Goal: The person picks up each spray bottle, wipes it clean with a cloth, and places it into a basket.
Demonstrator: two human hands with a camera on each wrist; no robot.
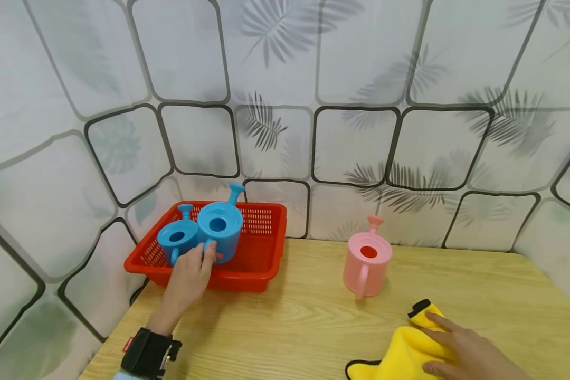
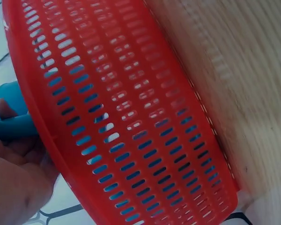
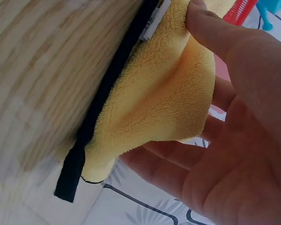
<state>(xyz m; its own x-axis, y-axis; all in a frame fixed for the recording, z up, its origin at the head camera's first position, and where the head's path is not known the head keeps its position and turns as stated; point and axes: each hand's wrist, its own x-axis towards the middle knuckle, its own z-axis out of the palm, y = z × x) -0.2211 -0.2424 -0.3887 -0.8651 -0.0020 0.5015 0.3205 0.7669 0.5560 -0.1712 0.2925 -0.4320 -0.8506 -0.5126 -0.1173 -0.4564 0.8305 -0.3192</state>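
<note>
While my left hand (image 1: 192,274) reaches over the near rim of a red basket (image 1: 258,264), its fingers and thumb are curled round the handle of a blue watering can (image 1: 220,230); that can stands in the basket at the left rear of the wooden tabletop (image 1: 290,327), touching a second, smaller blue can (image 1: 177,237) just to its left; both have round openings on top and a thin spout rising behind. From the left wrist view, the slotted basket wall (image 2: 131,126) fills the frame, and the blue handle (image 2: 14,126) sits pinched in my hand (image 2: 14,178) at the left edge.

My right hand (image 1: 465,351) lies at the lower right of the tabletop, fingers fairly straight and resting on a yellow cloth with black trim (image 1: 404,353); in the right wrist view the cloth (image 3: 159,93) is bunched against my palm, with a fingertip pressing its top edge, so I judge it held loosely, not clenched. A pink watering can (image 1: 367,263) stands alone on the tabletop between the basket and the cloth, apart from both hands.

I judge this the moment of handling a blue can at the basket; whether it is coming out or just set down I cannot tell; any lift next would need its spout to clear the rim and its neighbour.
</note>
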